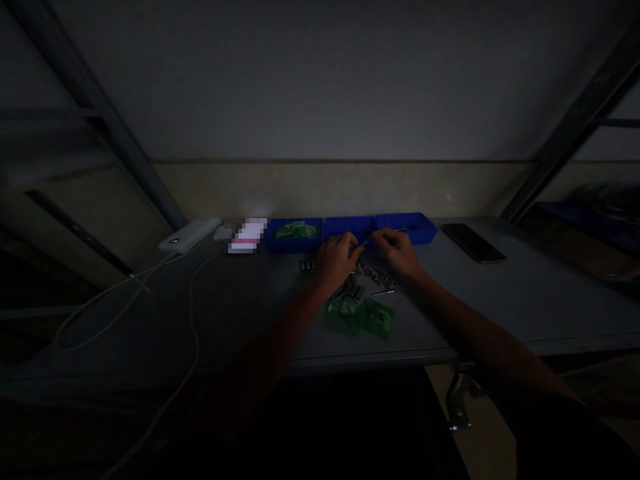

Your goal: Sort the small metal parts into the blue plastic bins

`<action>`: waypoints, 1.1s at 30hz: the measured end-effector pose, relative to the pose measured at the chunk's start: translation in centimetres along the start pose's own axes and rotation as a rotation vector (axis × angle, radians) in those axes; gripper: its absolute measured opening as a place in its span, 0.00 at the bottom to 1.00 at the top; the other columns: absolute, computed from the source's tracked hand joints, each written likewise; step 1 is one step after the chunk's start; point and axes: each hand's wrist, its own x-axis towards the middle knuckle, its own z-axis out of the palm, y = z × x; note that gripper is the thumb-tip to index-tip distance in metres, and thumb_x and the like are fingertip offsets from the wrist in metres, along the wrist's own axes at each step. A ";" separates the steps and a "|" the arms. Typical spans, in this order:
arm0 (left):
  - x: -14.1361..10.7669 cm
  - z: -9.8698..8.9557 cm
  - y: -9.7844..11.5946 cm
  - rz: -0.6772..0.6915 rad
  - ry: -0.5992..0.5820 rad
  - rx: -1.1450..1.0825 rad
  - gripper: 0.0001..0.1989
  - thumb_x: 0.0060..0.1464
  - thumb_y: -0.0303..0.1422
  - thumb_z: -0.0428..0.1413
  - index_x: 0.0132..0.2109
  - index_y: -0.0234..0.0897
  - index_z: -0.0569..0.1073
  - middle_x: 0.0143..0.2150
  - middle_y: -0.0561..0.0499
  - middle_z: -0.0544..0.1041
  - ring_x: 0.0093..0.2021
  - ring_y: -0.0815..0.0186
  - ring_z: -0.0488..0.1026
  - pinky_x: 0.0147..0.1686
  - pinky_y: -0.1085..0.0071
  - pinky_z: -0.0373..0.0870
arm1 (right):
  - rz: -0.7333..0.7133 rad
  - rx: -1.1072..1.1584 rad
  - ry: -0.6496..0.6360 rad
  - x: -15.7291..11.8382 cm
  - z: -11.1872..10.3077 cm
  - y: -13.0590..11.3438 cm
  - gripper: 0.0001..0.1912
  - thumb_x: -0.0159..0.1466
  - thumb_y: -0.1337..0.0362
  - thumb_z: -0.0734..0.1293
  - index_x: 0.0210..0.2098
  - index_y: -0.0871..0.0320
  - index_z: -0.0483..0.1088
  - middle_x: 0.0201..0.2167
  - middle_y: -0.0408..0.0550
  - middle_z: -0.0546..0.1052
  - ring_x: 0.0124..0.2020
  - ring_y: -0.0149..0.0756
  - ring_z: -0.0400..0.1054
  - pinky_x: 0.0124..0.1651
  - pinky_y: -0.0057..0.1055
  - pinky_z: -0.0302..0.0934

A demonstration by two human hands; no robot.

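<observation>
Small, silvery, slender metal pieces [354,291]: light, stiff and likely to roll

The metal pieces lie in a loose heap on the smooth grey counter [230,320], below and between the person's two bare hands. Nearer the front edge are flat, see-through green plastic packets [379,319]; along the far side stand three open blue plastic bins [296,245], the left one holding similar packets.

The left hand [340,257] and the right hand [395,250] are raised just over the far part of the heap, close together in front of the bins. Each grip is drawn nearly to a pinch, fingers bent towards the thumb. A thin silvery rod [401,230] shows just beyond the right hand, and a narrow blue strip [367,242] between the fingertips; in this dim light I cannot tell whether either is held.

Judging by their look, the pieces should be light but rigid, slick on the polished surface and not easily broken. A fingertip pinch at mid-length would suit them, lifting one clear of its crossed neighbours. The packets look soft and slippery, liable to crumple; a flat corner or edge, away from any lump inside, seems the best place to take hold.
</observation>
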 end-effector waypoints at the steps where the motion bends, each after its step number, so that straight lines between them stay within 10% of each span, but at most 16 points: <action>1: 0.0 -0.1 0.0 0.001 0.008 0.001 0.05 0.57 0.35 0.53 0.38 0.38 0.69 0.35 0.50 0.76 0.39 0.63 0.72 0.39 0.69 0.65 | 0.011 0.013 -0.004 0.0 -0.1 0.0 0.20 0.57 0.46 0.62 0.24 0.58 0.70 0.22 0.43 0.71 0.25 0.32 0.63 0.30 0.28 0.57; 10: 0.1 -0.2 0.3 0.027 -0.103 0.029 0.10 0.61 0.32 0.45 0.38 0.37 0.71 0.37 0.49 0.77 0.40 0.63 0.72 0.41 0.69 0.65 | -0.075 -0.192 -0.048 0.2 -1.3 -0.2 0.23 0.59 0.47 0.60 0.16 0.57 0.58 0.15 0.38 0.58 0.20 0.27 0.53 0.25 0.27 0.47; 19: -1.1 -0.1 1.9 0.228 -0.401 0.137 0.09 0.57 0.32 0.49 0.37 0.37 0.74 0.39 0.48 0.77 0.44 0.60 0.72 0.44 0.66 0.64 | 0.143 -0.631 0.417 1.8 -5.0 3.5 0.16 0.61 0.55 0.57 0.29 0.59 0.68 0.22 0.47 0.71 0.25 0.35 0.62 0.30 0.30 0.51; 33: -1.5 -0.4 1.6 0.266 -0.465 0.101 0.11 0.52 0.27 0.51 0.41 0.41 0.74 0.43 0.48 0.77 0.47 0.57 0.71 0.49 0.58 0.61 | 0.112 -0.694 0.353 1.6 -4.0 4.3 0.16 0.60 0.54 0.59 0.35 0.60 0.72 0.24 0.50 0.75 0.26 0.38 0.66 0.33 0.32 0.55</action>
